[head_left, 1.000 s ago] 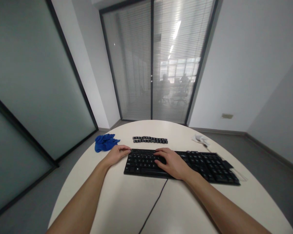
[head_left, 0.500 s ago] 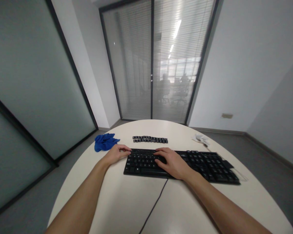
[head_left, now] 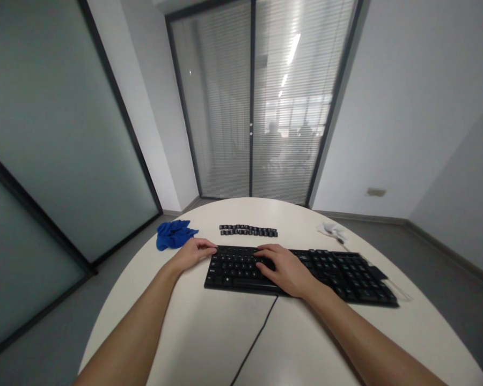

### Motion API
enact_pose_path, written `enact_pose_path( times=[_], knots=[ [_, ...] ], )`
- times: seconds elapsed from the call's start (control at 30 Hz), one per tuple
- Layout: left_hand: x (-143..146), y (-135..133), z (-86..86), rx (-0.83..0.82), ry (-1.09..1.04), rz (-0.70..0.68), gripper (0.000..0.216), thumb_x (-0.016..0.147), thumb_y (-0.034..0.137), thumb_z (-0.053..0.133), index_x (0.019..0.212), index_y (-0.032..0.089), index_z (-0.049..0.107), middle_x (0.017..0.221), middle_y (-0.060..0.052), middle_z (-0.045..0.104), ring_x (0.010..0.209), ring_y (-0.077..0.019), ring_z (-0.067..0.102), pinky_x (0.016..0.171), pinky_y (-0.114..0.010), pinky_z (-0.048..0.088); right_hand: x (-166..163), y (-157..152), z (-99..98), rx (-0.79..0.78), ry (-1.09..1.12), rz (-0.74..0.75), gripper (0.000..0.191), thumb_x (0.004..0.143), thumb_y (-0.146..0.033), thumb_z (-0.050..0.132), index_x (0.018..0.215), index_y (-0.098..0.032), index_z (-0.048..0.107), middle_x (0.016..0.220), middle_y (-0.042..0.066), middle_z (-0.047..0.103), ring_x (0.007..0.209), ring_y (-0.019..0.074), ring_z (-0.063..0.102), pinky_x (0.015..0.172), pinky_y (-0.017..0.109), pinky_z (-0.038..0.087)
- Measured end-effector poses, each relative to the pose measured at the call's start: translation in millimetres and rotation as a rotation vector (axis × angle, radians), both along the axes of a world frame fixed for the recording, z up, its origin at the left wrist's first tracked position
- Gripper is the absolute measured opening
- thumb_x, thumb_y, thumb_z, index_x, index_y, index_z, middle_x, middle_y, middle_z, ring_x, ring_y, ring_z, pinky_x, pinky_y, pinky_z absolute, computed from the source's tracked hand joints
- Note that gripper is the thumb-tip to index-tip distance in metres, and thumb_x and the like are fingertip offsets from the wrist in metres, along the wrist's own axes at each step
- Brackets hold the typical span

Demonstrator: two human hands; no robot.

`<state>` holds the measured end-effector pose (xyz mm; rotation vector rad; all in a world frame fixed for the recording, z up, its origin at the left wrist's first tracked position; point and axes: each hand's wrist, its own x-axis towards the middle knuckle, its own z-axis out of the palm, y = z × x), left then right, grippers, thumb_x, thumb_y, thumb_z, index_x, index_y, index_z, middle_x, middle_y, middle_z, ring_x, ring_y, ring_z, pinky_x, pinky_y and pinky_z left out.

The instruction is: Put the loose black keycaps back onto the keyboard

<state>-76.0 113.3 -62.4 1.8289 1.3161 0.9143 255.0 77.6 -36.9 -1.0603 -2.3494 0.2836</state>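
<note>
The left hand (head_left: pixel 193 253), fingers curled, steadies the black keyboard (head_left: pixel 338 271) at its left end — the right hand (head_left: pixel 284 268) lies flat, fingers pressed on keys — loose keycaps (head_left: pixel 248 230) rowed toward the table's (head_left: pixel 209 332) far edge.

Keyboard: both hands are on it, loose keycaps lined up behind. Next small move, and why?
Probably lift one keycap under the right hand. Its fingertips rest on the keys of the keyboard, the left hand braces the keyboard's left end, and a row of keycaps already lies behind on the table. Which key is gripped cannot be told.
</note>
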Motion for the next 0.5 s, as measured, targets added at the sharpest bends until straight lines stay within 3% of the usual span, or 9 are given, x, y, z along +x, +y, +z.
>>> enact_pose_path(
  times=[0.5],
  knots=[
    [-0.9,-0.4,-0.3,-0.026,0.001,0.003,0.034,0.075,0.045,0.076,0.09,0.015,0.081,0.094,-0.01,0.079,0.092,-0.0281,0.071,0.087,-0.038,0.051,-0.1,-0.6,1.6,-0.012,-0.002,-0.004,0.027,0.094,-0.036,0.058,0.114,-0.024,0.072,0.125,0.009,0.068,0.117,0.0263,0.061,0.106,0.045,0.047]
  ],
)
